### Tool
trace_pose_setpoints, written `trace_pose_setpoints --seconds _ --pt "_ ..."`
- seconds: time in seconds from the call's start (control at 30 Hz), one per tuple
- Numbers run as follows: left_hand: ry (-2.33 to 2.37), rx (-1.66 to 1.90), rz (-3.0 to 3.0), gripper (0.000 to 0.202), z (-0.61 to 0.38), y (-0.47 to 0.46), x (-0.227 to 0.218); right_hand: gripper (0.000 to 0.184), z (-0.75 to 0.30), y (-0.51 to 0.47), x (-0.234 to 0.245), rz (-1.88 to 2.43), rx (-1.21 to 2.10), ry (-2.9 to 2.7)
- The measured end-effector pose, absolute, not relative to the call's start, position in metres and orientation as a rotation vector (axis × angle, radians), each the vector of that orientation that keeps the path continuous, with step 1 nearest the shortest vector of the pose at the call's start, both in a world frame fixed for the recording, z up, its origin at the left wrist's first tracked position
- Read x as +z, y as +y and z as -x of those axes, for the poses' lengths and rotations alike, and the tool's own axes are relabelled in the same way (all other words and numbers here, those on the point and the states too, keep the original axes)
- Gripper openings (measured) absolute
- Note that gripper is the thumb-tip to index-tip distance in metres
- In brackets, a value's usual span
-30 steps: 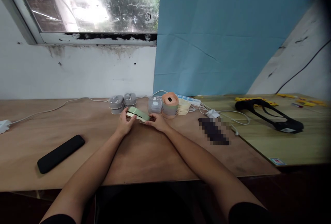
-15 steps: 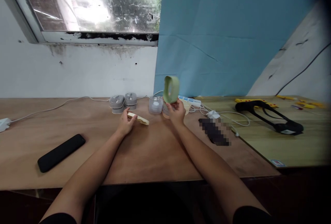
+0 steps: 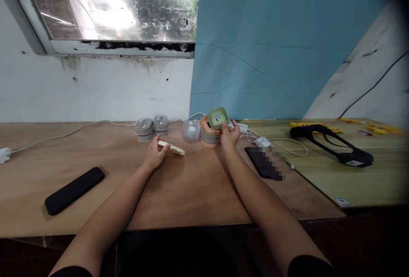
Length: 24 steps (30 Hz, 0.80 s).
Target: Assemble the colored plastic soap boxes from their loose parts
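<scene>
My right hand (image 3: 230, 137) grips a small green square container (image 3: 220, 119) by its edge. It is tilted, with its hollow side towards me and a small coloured patch inside. Just below and behind it stands a stack of peach and grey containers (image 3: 209, 140); whether the two touch, I cannot tell. My left hand (image 3: 155, 155) pinches a flat cream-coloured lid-like piece (image 3: 175, 148) just above the table. Clear plastic containers (image 3: 191, 132) stand between the two hands, farther back. Beyond my left hand sit two grey lidded containers (image 3: 143, 129).
A long black object (image 3: 75, 190) lies at left on the brown table (image 3: 188, 191). Right of my arm is a dark, partly pixelated object (image 3: 260, 164). White cables and a plug (image 3: 262, 142) run behind it. A black strapped frame (image 3: 332, 145) rests on the wooden surface at right.
My right hand has shifted right and slightly down. The green container has dropped and turned from on edge to showing its inside, uncovering the peach and grey stack. My left hand stays put.
</scene>
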<state>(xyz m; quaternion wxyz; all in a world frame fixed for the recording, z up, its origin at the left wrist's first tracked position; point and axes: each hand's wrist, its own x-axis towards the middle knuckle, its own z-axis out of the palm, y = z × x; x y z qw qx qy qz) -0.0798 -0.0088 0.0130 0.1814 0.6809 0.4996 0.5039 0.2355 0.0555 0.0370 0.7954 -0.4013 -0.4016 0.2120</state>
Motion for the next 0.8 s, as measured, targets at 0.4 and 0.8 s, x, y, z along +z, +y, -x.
trace_pose_setpoints --seconds 0.4,0.8 --pt "1.404 1.416 -1.935 0.066 0.080 -0.008 0.012 0.059 -0.231 0.052 0.032 1.070 0.192 -1.068" --pt "1.397 1.414 -1.932 0.066 0.079 -0.009 0.013 0.050 -0.224 0.037 0.032 1.188 -0.160 -1.314"
